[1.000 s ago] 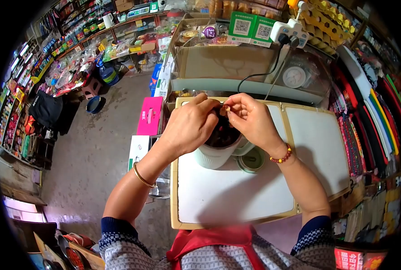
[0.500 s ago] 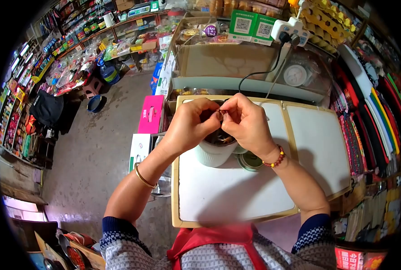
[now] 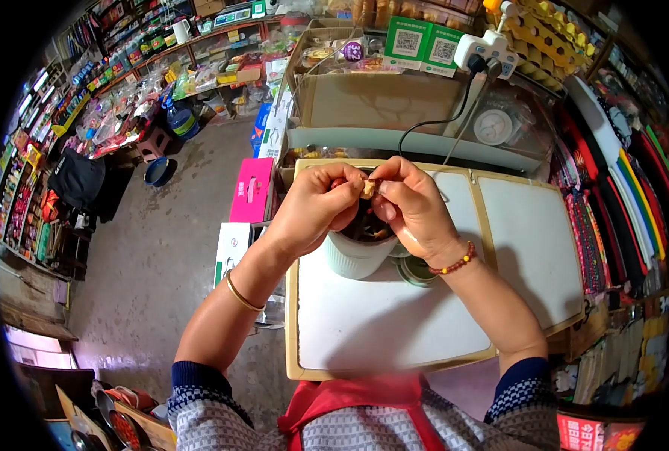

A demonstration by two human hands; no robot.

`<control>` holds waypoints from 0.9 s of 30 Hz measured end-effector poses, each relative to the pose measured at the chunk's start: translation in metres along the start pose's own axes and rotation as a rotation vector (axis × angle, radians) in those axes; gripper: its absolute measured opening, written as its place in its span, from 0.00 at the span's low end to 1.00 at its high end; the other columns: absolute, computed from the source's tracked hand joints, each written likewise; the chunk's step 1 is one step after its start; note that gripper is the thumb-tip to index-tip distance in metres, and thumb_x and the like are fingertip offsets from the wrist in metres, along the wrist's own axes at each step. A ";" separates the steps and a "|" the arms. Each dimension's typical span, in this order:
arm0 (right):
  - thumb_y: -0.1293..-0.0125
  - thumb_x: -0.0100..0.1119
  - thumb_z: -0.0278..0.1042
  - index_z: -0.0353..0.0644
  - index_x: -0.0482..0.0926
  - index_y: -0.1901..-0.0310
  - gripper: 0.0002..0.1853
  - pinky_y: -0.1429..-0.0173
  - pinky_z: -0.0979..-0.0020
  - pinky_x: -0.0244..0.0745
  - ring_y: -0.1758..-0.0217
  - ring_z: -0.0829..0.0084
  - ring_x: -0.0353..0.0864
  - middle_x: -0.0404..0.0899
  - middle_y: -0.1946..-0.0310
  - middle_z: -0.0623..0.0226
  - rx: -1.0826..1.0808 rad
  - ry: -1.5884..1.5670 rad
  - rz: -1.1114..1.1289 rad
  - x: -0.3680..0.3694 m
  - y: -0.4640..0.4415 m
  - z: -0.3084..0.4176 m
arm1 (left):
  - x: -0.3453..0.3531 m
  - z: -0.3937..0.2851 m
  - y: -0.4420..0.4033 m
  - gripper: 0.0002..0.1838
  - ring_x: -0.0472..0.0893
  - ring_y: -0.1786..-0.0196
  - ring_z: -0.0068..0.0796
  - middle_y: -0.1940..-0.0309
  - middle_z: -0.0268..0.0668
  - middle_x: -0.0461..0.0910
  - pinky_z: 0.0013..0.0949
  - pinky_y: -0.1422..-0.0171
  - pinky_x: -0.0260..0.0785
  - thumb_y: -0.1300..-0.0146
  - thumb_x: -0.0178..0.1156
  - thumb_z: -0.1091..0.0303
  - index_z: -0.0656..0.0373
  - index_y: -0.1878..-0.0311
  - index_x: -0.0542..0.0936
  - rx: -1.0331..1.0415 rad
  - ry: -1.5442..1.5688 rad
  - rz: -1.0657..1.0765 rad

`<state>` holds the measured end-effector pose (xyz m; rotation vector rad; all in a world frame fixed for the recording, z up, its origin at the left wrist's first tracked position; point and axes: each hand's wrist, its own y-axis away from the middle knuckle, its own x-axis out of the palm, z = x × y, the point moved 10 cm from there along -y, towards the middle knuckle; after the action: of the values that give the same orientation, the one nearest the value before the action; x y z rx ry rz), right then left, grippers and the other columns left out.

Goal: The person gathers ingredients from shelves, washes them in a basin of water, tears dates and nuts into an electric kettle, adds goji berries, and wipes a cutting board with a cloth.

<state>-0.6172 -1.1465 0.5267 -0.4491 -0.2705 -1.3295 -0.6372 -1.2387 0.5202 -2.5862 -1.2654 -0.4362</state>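
My left hand point(image 3: 312, 210) and my right hand point(image 3: 419, 214) meet above a pale ribbed pot point(image 3: 358, 259), fingertips pinched. Between them is a small piece with tan, soft-looking flesh point(image 3: 367, 189); it looks like a torn red date. A bit of red skin point(image 3: 338, 183) shows at my left fingers. Dark brown pieces point(image 3: 370, 225) lie inside the pot, partly hidden by my hands. Beside the pot, under my right wrist, a round greenish lid or dish point(image 3: 417, 272) rests on the white tabletop point(image 3: 387, 323).
A display case point(image 3: 395, 105) stands behind the table, with a power strip point(image 3: 486, 56) and black cord above. Green QR-code cards point(image 3: 421, 46) stand on it. To the left are a pink box point(image 3: 252, 190) and a white box point(image 3: 233, 244). Folded cloth point(image 3: 612, 165) fills the right side.
The piece between my fingertips now shows its tan flesh, where it looked small and dark before. My hands have parted slightly and turned, still over the pot.
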 end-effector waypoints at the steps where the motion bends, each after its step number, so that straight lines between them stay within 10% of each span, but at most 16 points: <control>1: 0.39 0.54 0.26 0.40 0.73 0.61 0.05 0.71 0.83 0.63 0.74 0.84 0.66 0.74 0.70 0.71 0.066 -0.060 0.029 0.003 0.001 -0.003 | 0.003 -0.001 0.001 0.05 0.63 0.81 0.12 0.80 0.25 0.68 0.19 0.79 0.51 0.36 0.53 0.72 0.62 0.67 0.74 -0.002 -0.023 0.028; 12: 0.38 0.52 0.29 0.41 0.76 0.64 0.04 0.71 0.82 0.63 0.75 0.81 0.66 0.73 0.74 0.71 0.170 -0.518 0.175 0.006 0.000 0.003 | 0.015 -0.017 0.010 0.09 0.62 0.77 0.11 0.77 0.23 0.67 0.18 0.75 0.53 0.30 0.50 0.66 0.62 0.60 0.74 -0.005 -0.153 0.223; 16: 0.43 0.50 0.19 0.38 0.76 0.60 0.10 0.70 0.81 0.64 0.75 0.83 0.65 0.71 0.72 0.70 0.060 0.217 -0.004 -0.017 0.002 0.022 | 0.001 -0.018 0.010 0.09 0.62 0.77 0.11 0.77 0.23 0.67 0.18 0.75 0.54 0.29 0.50 0.66 0.62 0.60 0.74 -0.030 -0.246 0.187; 18: 0.43 0.52 0.16 0.38 0.78 0.52 0.17 0.64 0.81 0.66 0.71 0.83 0.67 0.71 0.65 0.70 -0.323 1.063 0.123 0.014 0.006 0.042 | 0.005 -0.020 0.008 0.09 0.62 0.77 0.11 0.77 0.23 0.67 0.18 0.75 0.54 0.30 0.51 0.66 0.61 0.61 0.75 -0.046 -0.311 0.161; 27: 0.39 0.56 0.20 0.35 0.77 0.53 0.12 0.63 0.83 0.71 0.68 0.85 0.75 0.78 0.66 0.72 -0.090 0.723 0.128 0.015 0.006 0.033 | 0.004 -0.008 0.006 0.11 0.63 0.78 0.10 0.78 0.24 0.69 0.18 0.77 0.53 0.31 0.52 0.66 0.64 0.63 0.77 -0.174 -0.385 0.097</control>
<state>-0.6061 -1.1437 0.5616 -0.0379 0.4132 -1.2965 -0.6316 -1.2419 0.5283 -2.9673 -1.2507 -0.0280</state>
